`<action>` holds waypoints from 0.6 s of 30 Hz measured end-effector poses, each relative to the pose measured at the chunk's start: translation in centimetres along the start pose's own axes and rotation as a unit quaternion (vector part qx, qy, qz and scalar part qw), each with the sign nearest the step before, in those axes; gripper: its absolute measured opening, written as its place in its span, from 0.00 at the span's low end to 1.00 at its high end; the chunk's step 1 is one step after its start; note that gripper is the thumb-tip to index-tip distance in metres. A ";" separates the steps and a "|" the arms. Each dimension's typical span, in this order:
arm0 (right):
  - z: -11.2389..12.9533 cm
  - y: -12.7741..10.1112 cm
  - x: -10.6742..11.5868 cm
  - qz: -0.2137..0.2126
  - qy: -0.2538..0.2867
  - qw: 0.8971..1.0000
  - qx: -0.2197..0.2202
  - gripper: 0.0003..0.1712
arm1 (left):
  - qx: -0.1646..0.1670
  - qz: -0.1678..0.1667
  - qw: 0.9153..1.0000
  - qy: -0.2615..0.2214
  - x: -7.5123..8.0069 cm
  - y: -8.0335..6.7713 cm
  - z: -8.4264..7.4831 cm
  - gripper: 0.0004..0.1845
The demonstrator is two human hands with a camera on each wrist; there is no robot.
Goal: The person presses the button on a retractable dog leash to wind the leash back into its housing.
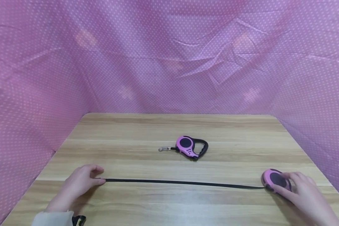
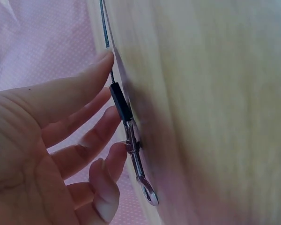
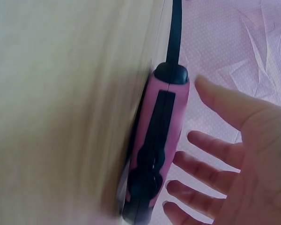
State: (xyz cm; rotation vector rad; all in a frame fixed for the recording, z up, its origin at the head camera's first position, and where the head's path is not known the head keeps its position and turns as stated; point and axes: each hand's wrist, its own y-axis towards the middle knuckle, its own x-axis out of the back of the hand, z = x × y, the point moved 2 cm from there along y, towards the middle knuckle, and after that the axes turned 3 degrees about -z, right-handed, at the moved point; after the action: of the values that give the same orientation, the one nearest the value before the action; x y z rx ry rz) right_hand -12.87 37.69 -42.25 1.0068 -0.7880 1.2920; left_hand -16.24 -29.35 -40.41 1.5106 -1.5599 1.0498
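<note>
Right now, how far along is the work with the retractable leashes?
One leash's tape already lies pulled out straight across the table. The left hand is at its metal clip, the right hand beside its pink housing; neither grips. The second retractable leash behind is untouched, fully wound in.

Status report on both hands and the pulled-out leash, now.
Left hand open at the clip. Right hand open beside the pink leash case. Strap stretched flat between them. Second leash lies clear.
</note>
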 end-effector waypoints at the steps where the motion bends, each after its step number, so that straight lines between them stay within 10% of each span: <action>1: -0.1 -0.1 0.0 -0.004 -0.005 1.000 0.000 0.41 | 0.003 0.002 1.000 0.002 0.0 0.0 0.0 0.25; 18: -0.9 -0.8 0.4 -0.005 -0.015 0.999 -0.031 0.31 | 0.016 0.023 1.000 0.007 0.1 0.1 0.3 0.14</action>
State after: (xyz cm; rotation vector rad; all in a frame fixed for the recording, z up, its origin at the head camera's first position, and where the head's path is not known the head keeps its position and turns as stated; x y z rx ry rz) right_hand -12.06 38.65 -42.35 0.9821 -0.8397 1.2383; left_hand -16.34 -29.69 -40.48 1.4920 -1.5827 1.1133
